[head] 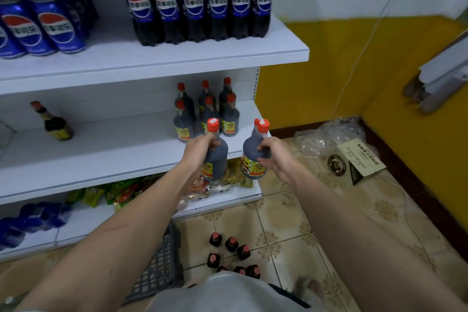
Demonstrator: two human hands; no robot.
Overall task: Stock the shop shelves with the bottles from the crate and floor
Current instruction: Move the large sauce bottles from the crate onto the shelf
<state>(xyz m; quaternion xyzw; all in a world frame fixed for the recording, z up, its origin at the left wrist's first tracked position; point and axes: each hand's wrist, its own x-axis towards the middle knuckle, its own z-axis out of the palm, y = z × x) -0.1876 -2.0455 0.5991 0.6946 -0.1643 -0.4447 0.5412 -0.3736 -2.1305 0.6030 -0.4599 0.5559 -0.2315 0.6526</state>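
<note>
My left hand (200,151) grips a dark sauce bottle with a red cap (215,157) by its neck. My right hand (274,156) holds a second such bottle (254,157), tilted slightly left. Both hang just in front of the middle shelf (114,157), near its right end. Several matching bottles (206,111) stand in a cluster on that shelf right behind them. More red-capped bottles (231,253) stand on the tiled floor below, beside a grey plastic crate (162,268).
A lone dark bottle (54,124) stands at the shelf's left. Cola bottles (200,0) and cans (38,25) fill the top shelf. Snack packets (121,191) lie on the bottom shelf. A cardboard box (357,162) and plastic wrap (329,134) lie by the yellow wall.
</note>
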